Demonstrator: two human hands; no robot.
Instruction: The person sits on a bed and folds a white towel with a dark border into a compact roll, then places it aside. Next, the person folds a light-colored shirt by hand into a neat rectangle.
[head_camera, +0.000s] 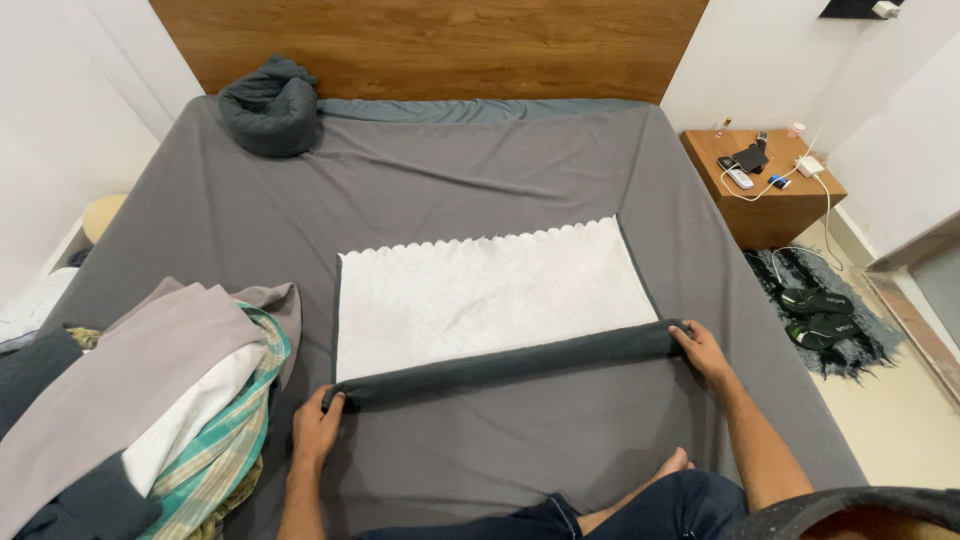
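On a bed (420, 190) covered by a grey sheet lay a white scalloped cloth (485, 295), and along its near edge ran a dark grey rolled fabric (510, 365). The left hand (317, 428) was closed around 1 end of the roll and the right hand (702, 350) gripped the other. To roll it well, both hands would likely need to turn together with even tension, keeping the roll straight; a heap of clothes (150, 400) sat beside the left arm.
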